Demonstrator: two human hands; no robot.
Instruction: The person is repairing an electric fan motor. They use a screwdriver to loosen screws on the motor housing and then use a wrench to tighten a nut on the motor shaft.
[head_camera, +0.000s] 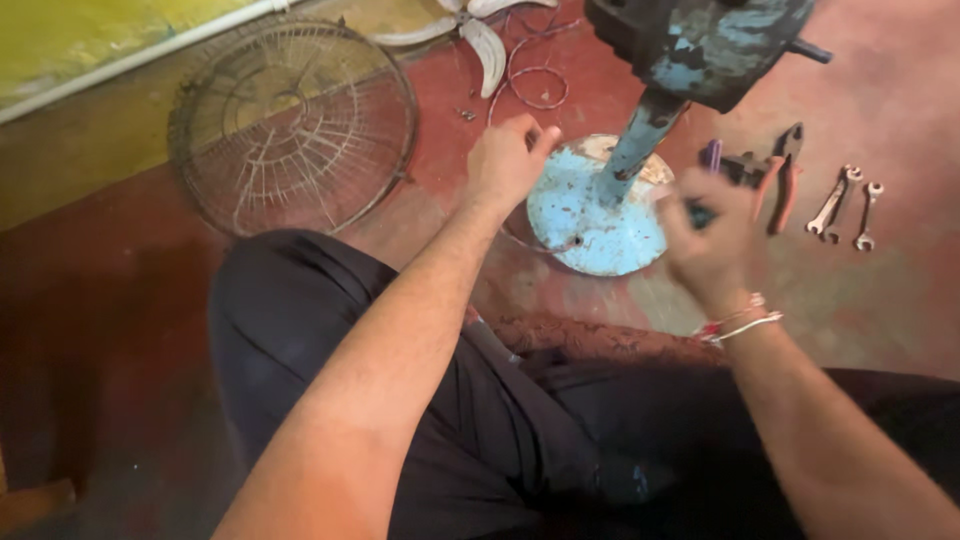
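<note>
A worn blue table fan stands on the red floor, its round base (590, 225) in front of me, its stem (640, 140) rising to the motor housing (705, 45). My left hand (505, 160) hovers at the base's left rim, fingers curled, with nothing visible in it. My right hand (715, 235) is blurred at the base's right side and grips a dark tool handle (700, 212).
A wire fan guard (290, 125) lies at the left. White fan blades (470, 30) and a loose wire (535, 85) lie behind the base. Pliers (780, 175) and two spanners (848, 205) lie at the right. My dark-trousered legs (470, 420) fill the foreground.
</note>
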